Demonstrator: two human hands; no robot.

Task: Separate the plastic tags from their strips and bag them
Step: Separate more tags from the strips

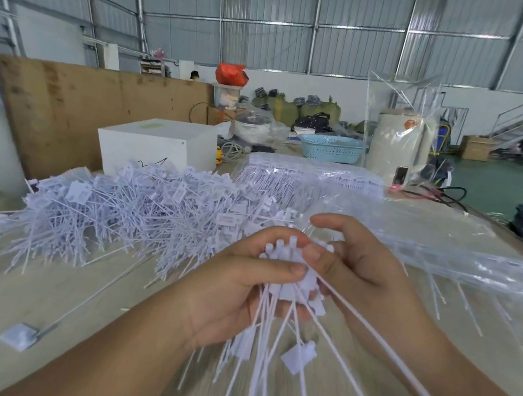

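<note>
The job looks well under way but far from done. A big pile of loose tags (pixel 125 210) lies on the surface (pixel 57 297) to the left, not yet bagged, and clear bags (pixel 316 178) of stock sit behind. Both hands work one bunch (pixel 290 268) at centre: the left hand (pixel 234 290) grips its heads, the right hand (pixel 353 269) pinches a strip beside them. The tags are white, with flat square heads and long thin tails that fan down.
</note>
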